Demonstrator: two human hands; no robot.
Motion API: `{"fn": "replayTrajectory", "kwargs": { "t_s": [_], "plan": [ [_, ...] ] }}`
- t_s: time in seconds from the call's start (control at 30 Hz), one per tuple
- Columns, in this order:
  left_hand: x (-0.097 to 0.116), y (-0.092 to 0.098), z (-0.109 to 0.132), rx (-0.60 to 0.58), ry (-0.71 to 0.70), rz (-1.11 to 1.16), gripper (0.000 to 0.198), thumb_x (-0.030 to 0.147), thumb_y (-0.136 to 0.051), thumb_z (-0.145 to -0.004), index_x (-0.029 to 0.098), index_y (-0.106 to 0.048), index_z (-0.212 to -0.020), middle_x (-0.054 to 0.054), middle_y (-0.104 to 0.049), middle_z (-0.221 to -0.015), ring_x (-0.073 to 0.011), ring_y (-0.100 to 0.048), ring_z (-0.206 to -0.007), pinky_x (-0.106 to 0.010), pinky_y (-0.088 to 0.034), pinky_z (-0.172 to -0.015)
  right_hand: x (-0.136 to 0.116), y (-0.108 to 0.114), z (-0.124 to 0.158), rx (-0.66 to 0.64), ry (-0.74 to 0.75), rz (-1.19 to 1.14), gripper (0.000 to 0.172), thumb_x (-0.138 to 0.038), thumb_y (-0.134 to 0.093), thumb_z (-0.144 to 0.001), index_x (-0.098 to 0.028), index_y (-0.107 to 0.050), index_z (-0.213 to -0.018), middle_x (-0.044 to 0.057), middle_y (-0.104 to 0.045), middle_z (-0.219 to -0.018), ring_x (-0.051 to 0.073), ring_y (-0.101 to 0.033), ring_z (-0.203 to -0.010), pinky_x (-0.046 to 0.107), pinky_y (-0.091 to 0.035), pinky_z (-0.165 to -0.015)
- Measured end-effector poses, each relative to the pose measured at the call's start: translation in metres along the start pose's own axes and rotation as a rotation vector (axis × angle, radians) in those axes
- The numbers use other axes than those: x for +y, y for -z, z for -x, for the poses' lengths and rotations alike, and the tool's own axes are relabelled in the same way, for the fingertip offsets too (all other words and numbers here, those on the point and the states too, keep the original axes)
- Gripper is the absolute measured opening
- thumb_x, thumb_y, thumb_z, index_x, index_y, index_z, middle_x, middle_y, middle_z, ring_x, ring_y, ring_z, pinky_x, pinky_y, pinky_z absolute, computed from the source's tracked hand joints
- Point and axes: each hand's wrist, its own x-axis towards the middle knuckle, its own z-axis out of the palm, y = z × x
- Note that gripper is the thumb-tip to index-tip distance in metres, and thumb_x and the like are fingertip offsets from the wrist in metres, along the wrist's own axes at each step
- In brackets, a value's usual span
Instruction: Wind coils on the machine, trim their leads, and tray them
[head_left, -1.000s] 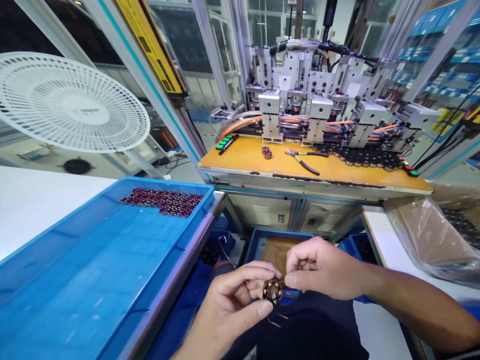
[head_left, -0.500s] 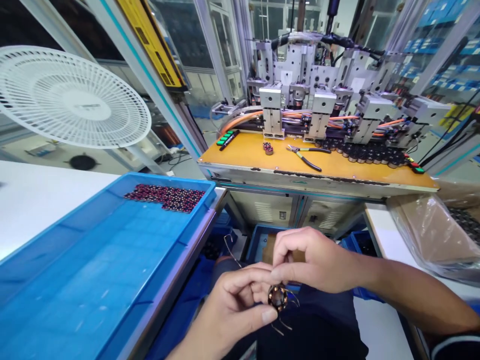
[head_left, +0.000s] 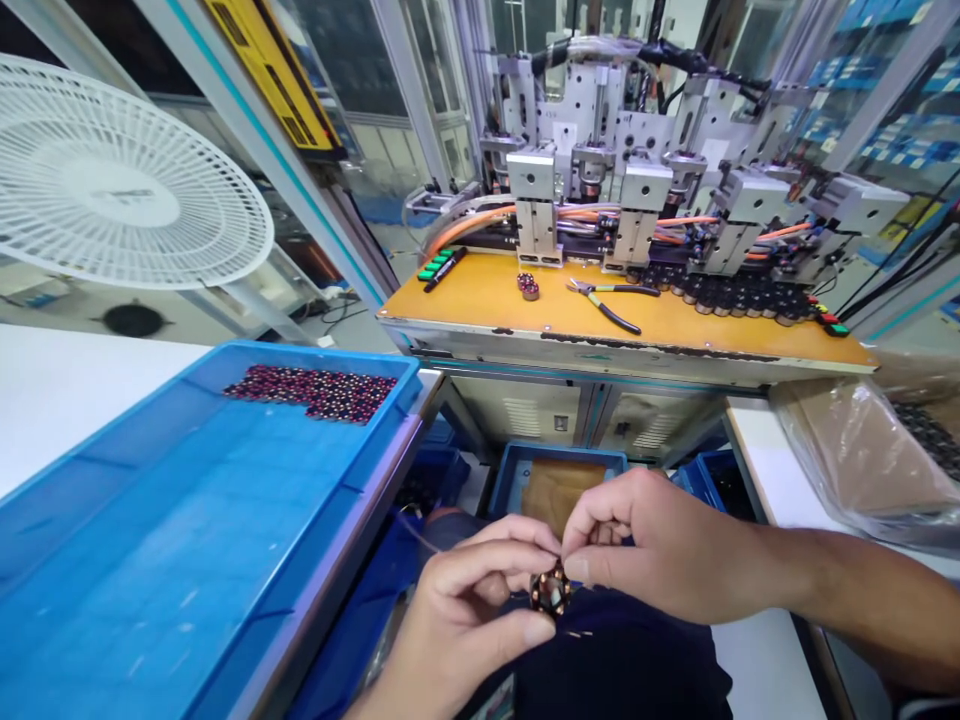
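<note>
A small ring-shaped motor stator (head_left: 551,590) with copper windings is held over the lap. My left hand (head_left: 480,600) grips it between thumb and fingers, its open face turned toward me. Thin wire ends (head_left: 579,634) stick out below the ring. My right hand (head_left: 637,545) is closed in a pinch at the stator's upper right edge, thumb against index finger. Whatever lies between those fingertips is too small to make out. Another thin wire (head_left: 420,530) runs out to the left behind my left hand.
A blue tray (head_left: 187,520) at left holds rows of stators (head_left: 315,392). On the orange bench (head_left: 465,310) lie pliers (head_left: 611,300), two stators (head_left: 528,286) and a row of dark parts (head_left: 742,298) before a machine (head_left: 645,190). A white fan (head_left: 127,180) stands left, a plastic-wrapped box (head_left: 847,450) right.
My right hand has come down to the stator's upper right edge from just above it. The stator has turned slightly, and the wire at the left has swung lower. The view has shifted a little.
</note>
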Motion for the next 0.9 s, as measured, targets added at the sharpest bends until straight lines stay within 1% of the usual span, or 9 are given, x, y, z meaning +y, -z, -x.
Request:
{"fn": "replayTrajectory", "kwargs": {
  "t_s": [0.17, 0.3, 0.43, 0.53, 0.7, 0.77, 0.8, 0.87, 0.9],
  "plan": [
    [-0.01, 0.003, 0.004, -0.058, 0.028, 0.14, 0.03, 0.02, -0.085, -0.07, 0.027, -0.08, -0.099, -0.006, -0.067, -0.099, -0.0107, -0.063, -0.071, -0.021, -0.054, -0.065, 0.001, 0.0, 0.003, 0.025, 0.208, 0.202, 0.014, -0.019, -0.06, -0.087, -0.015, -0.071, -0.078, 0.0, -0.065, -0.072, 0.011, -0.057, -0.068, 0.023, -0.042, -0.067],
    [-0.011, 0.003, 0.002, -0.076, 0.026, 0.172, 0.031, 0.026, -0.086, -0.069, 0.028, -0.081, -0.098, -0.004, -0.064, -0.096, -0.0085, -0.059, -0.066, -0.019, -0.051, -0.06, 0.007, -0.002, 0.004, 0.041, 0.313, 0.153, 0.015, -0.02, -0.06, -0.09, -0.015, -0.07, -0.081, 0.0, -0.064, -0.074, 0.01, -0.057, -0.068, 0.022, -0.044, -0.068],
    [-0.007, -0.001, -0.001, -0.067, 0.004, 0.167, 0.032, 0.028, -0.09, -0.064, 0.03, -0.082, -0.095, -0.002, -0.06, -0.091, -0.0064, -0.056, -0.064, -0.017, -0.048, -0.058, 0.011, -0.005, 0.008, 0.058, 0.323, 0.1, 0.016, -0.021, -0.061, -0.091, -0.014, -0.07, -0.08, 0.001, -0.064, -0.074, 0.011, -0.058, -0.068, 0.022, -0.044, -0.067],
    [-0.005, -0.004, -0.001, -0.077, -0.012, 0.154, 0.033, 0.028, -0.09, -0.063, 0.031, -0.082, -0.095, -0.002, -0.057, -0.09, -0.0063, -0.055, -0.064, -0.017, -0.047, -0.057, 0.012, -0.007, 0.01, 0.067, 0.314, 0.086, 0.017, -0.023, -0.061, -0.091, -0.014, -0.071, -0.08, 0.001, -0.064, -0.073, 0.011, -0.058, -0.067, 0.022, -0.045, -0.066],
    [-0.005, -0.004, -0.001, -0.082, -0.036, 0.104, 0.029, 0.029, -0.089, -0.064, 0.027, -0.081, -0.092, -0.003, -0.056, -0.089, -0.0081, -0.053, -0.066, -0.018, -0.045, -0.057, 0.01, -0.01, 0.013, 0.077, 0.297, 0.102, 0.015, -0.022, -0.061, -0.09, -0.015, -0.07, -0.08, 0.001, -0.064, -0.072, 0.011, -0.057, -0.066, 0.021, -0.045, -0.065],
    [-0.006, -0.004, 0.0, -0.079, -0.025, 0.099, 0.027, 0.03, -0.09, -0.064, 0.024, -0.08, -0.089, -0.003, -0.056, -0.087, -0.0099, -0.055, -0.068, -0.02, -0.046, -0.059, 0.01, -0.007, 0.017, 0.045, 0.316, 0.123, 0.014, -0.021, -0.061, -0.09, -0.016, -0.07, -0.08, 0.0, -0.065, -0.073, 0.011, -0.058, -0.066, 0.021, -0.046, -0.066],
    [-0.007, -0.004, 0.001, -0.08, -0.015, 0.111, 0.027, 0.03, -0.09, -0.064, 0.024, -0.079, -0.088, -0.003, -0.056, -0.087, -0.011, -0.057, -0.069, -0.021, -0.047, -0.06, 0.01, -0.004, 0.019, -0.004, 0.344, 0.147, 0.014, -0.02, -0.062, -0.091, -0.016, -0.069, -0.08, 0.0, -0.065, -0.073, 0.011, -0.059, -0.067, 0.021, -0.046, -0.066],
    [-0.008, -0.003, 0.003, -0.086, 0.017, 0.158, 0.028, 0.031, -0.089, -0.065, 0.024, -0.077, -0.088, -0.002, -0.054, -0.088, -0.0126, -0.061, -0.071, -0.023, -0.047, -0.063, 0.012, 0.002, 0.023, -0.082, 0.432, 0.248, 0.012, -0.02, -0.062, -0.092, -0.017, -0.068, -0.082, 0.001, -0.066, -0.075, 0.011, -0.06, -0.069, 0.021, -0.046, -0.067],
    [-0.009, -0.003, 0.004, -0.093, 0.03, 0.188, 0.028, 0.032, -0.089, -0.065, 0.024, -0.076, -0.089, -0.001, -0.053, -0.089, -0.013, -0.062, -0.071, -0.023, -0.047, -0.064, 0.014, 0.006, 0.024, -0.072, 0.496, 0.329, 0.01, -0.02, -0.062, -0.093, -0.017, -0.068, -0.085, 0.002, -0.066, -0.077, 0.011, -0.06, -0.071, 0.022, -0.047, -0.069]
  ]
}}
